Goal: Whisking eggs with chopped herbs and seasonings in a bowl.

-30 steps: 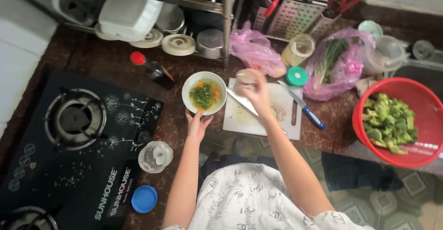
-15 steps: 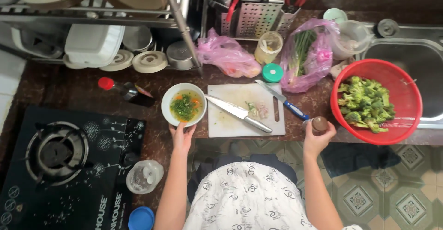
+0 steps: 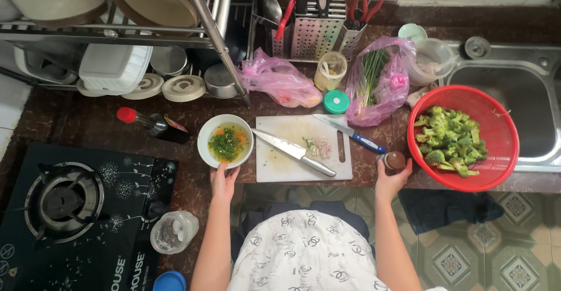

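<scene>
Small brown jar (image 3: 394, 160) stands upright at the worktop's front edge, betw. cutting board (image 3: 304, 148) and red colander (image 3: 464, 139) of broccoli. Right hand (image 3: 390, 180) is wrapped round it from the near side, fingers clenched on its body, lid up. White bowl (image 3: 225, 141) w/ chopped herbs sits off the board's left edge, well to the jar's left; left hand (image 3: 222, 180) touches the bowl's near rim, fingers loose, not gripping. Big knife (image 3: 295, 152) lies diagonally across the board, handle toward the jar.
</scene>
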